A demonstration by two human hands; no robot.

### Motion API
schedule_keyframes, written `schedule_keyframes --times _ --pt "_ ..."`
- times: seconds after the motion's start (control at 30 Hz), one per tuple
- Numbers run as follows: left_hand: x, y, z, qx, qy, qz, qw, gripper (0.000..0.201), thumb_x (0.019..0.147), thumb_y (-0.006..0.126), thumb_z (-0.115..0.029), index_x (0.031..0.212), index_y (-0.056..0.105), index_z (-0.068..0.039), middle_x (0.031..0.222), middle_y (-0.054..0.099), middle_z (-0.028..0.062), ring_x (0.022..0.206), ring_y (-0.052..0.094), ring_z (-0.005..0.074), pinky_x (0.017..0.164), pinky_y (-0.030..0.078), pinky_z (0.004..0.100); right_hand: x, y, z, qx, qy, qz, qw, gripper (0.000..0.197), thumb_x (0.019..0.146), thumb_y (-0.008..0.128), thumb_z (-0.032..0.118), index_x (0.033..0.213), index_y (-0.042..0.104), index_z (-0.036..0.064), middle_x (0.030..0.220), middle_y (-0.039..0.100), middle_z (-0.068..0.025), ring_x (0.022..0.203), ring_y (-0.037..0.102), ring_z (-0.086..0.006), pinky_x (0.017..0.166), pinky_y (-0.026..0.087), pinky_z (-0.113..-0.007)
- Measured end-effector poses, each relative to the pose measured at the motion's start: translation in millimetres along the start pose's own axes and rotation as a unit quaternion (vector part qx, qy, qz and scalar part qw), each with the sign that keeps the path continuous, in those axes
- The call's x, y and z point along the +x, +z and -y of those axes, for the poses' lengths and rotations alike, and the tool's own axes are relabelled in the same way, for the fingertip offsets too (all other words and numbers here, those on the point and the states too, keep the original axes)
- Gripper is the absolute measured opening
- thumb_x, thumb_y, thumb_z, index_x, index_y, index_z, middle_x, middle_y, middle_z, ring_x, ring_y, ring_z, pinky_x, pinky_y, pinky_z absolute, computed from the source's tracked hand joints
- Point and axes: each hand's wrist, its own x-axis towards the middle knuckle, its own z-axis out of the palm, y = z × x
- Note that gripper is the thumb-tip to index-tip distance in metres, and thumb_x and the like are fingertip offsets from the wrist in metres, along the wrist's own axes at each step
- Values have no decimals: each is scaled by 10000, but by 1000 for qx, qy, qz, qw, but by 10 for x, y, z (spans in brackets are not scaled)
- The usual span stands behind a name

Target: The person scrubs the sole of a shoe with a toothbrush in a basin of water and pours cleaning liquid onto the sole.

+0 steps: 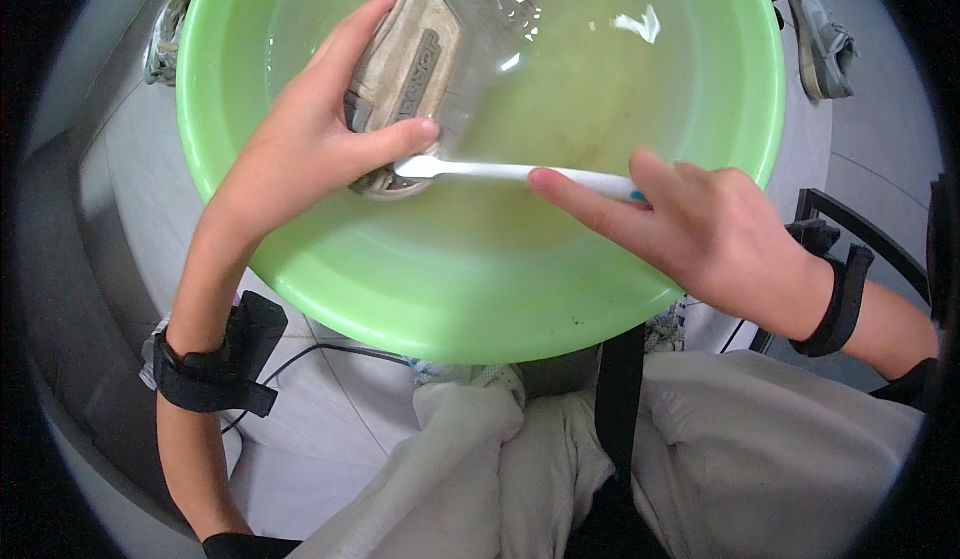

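Observation:
A shoe (408,69) with a worn beige and grey sole is tilted in the basin, its sole facing up and its far part in the water. My left hand (320,119) grips it around the near end, thumb lying across the sole. From the right, my right hand (690,209) holds a white toothbrush (490,170) by its handle, index finger stretched along it. The brush head touches the near end of the shoe; its bristles are hidden. Cloudy yellowish water (570,89) fills the green basin (480,324) beneath both hands.
A grey shoe (822,47) rests on the tiled floor right of the basin, and another shoe (170,34) is partly visible at its left. My knees (470,419) are close to the near rim. A black cable (320,349) crosses the floor.

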Motion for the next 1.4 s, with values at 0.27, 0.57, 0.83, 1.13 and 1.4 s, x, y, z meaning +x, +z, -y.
schedule_keyframes --times 0.27,0.57,0.83,1.13,1.4 --pt "-23 172 6 179 70 -45 980 825 720 691 -153 1390 235 2 1397 314 178 1292 312 231 1064 233 326 -19 -155 -108 349 66 83 931 603 778 509 -15 1339 421 188 623 467 -78 478 503 -206 478 455 -301" --pt "42 56 62 56 24 -11 998 843 735 709 -164 1406 218 -26 1375 341 146 1272 328 209 1059 238 316 -198 -231 -468 37 122 94 987 607 786 548 30 1342 407 229 689 529 -82 540 542 -198 499 450 -313" --pt "40 33 75 10 18 11 1000 853 739 713 -161 1410 203 -30 1371 341 145 1270 329 208 1057 237 313 24 -113 -369 212 65 126 967 518 768 551 3 1273 440 39 644 542 -164 585 568 -281 547 453 -371" --pt "-42 -29 54 -21 -5 16 1000 851 746 702 -153 1411 188 -21 1385 320 150 1277 318 207 1062 226 311 17 -346 -183 228 41 103 967 421 759 565 14 1177 529 44 723 532 -133 571 545 -284 508 427 -356" --pt "-15 -62 52 12 13 20 1000 881 726 711 -293 1385 221 26 1377 317 207 1266 346 256 1031 301 329 6 -169 94 43 28 36 998 593 738 580 44 1313 456 125 634 379 -48 496 445 -147 429 392 -288"
